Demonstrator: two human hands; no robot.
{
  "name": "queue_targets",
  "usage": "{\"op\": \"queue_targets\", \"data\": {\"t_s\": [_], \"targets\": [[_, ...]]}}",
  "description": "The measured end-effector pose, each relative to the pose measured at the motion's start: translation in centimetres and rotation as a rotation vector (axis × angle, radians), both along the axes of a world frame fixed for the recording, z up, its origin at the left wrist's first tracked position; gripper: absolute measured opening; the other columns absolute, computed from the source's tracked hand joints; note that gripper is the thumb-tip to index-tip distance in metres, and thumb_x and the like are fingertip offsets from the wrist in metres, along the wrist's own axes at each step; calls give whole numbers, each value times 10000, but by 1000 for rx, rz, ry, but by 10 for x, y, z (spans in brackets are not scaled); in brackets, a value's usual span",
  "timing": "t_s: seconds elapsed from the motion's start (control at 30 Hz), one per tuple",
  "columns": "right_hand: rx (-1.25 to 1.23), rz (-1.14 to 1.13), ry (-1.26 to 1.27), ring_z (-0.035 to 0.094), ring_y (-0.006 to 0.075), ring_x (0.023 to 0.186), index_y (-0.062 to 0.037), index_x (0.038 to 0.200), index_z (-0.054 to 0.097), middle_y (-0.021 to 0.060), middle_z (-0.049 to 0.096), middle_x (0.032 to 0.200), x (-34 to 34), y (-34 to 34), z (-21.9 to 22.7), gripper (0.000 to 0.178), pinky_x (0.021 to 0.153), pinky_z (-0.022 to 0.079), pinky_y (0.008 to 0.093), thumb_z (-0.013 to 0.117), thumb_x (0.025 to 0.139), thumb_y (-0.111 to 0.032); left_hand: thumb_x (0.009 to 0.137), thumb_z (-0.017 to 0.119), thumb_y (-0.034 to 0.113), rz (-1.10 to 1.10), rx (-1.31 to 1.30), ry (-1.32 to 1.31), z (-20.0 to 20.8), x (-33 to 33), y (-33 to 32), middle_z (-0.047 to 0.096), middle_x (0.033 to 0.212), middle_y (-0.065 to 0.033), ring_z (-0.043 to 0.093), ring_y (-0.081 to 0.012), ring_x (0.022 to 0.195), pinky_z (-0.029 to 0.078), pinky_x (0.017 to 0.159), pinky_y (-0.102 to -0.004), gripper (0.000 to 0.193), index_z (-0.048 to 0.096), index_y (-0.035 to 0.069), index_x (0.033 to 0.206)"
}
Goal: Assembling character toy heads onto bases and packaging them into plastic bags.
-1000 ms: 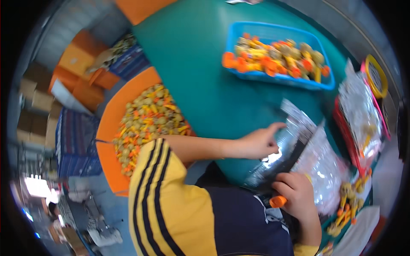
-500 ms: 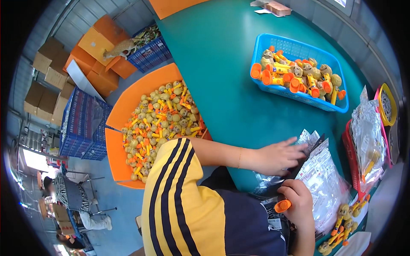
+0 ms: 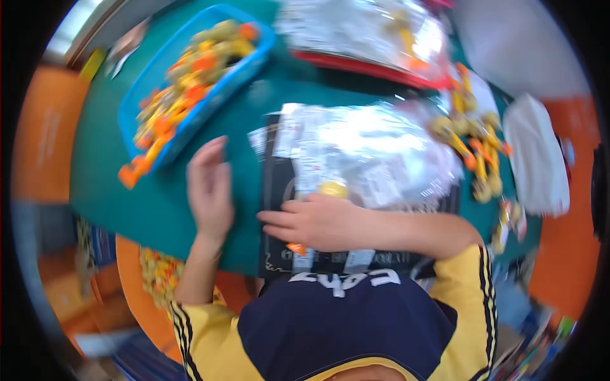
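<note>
My right hand (image 3: 318,222) lies across a yellow-and-orange toy with a round yellowish head (image 3: 333,189). The head shows above the fingers and an orange end (image 3: 296,249) below them; the middle is covered by my hand. Under it is a stack of clear, printed plastic bags (image 3: 375,171) on a black board (image 3: 276,190). My left hand (image 3: 211,187) is held off to the left over the green table (image 3: 241,133), fingers stretched and slightly blurred, with nothing in it. Nearest to it is a blue basket (image 3: 190,117) filled with similar toys (image 3: 200,70).
A red tray (image 3: 375,71) with more plastic bags (image 3: 356,25) stands at the back. Several loose toys (image 3: 480,149) lie to the right, beside a white cloth-like thing (image 3: 537,155). An orange bin (image 3: 133,279) of toys stands below the table's left edge.
The view has swung round, so the basket now appears at left. My left hand has come away from the bags and is empty. My right hand still has the toy, now over the bags.
</note>
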State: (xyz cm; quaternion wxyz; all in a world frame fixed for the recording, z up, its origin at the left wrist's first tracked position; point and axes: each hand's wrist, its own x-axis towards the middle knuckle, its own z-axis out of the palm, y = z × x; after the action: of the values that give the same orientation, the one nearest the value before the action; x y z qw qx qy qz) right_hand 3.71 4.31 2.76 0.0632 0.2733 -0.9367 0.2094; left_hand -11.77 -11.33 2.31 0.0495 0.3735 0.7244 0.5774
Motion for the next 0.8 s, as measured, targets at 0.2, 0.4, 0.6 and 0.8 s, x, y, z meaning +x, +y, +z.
{"op": "queue_targets", "data": {"t_s": [0.2,0.4,0.6,0.8], "targets": [[-524,-308,247,612,188,884,-89,1097,626,52,622,1047,10,75,57,329,710,505,297,650,771,-51,763,653,-57,-279,-18,320,47,44,25,576,1072,-143,565,-240,992,439,852,-327,224,571,26,954],[-940,-753,254,548,62,728,-15,990,654,8,633,836,96,122,108,180,620,433,204,677,871,-148,737,739,219,-1059,-371,403,53,119,79,571,1154,-101,543,-275,1011,438,866,-373,511,563,48,1185],[-606,-862,240,483,35,554,-19,966,660,-8,592,730,174,117,66,153,488,383,196,628,894,-151,786,699,211,-1199,-462,447,22,151,103,648,886,-51,593,-222,811,469,744,-348,286,629,57,1017],[-1575,-1115,-42,442,40,506,-37,925,612,-19,507,642,194,107,47,137,456,337,193,630,892,-168,849,654,131,-732,-537,-115,25,115,110,615,708,-92,577,-215,573,465,544,-300,147,591,8,899]]}}
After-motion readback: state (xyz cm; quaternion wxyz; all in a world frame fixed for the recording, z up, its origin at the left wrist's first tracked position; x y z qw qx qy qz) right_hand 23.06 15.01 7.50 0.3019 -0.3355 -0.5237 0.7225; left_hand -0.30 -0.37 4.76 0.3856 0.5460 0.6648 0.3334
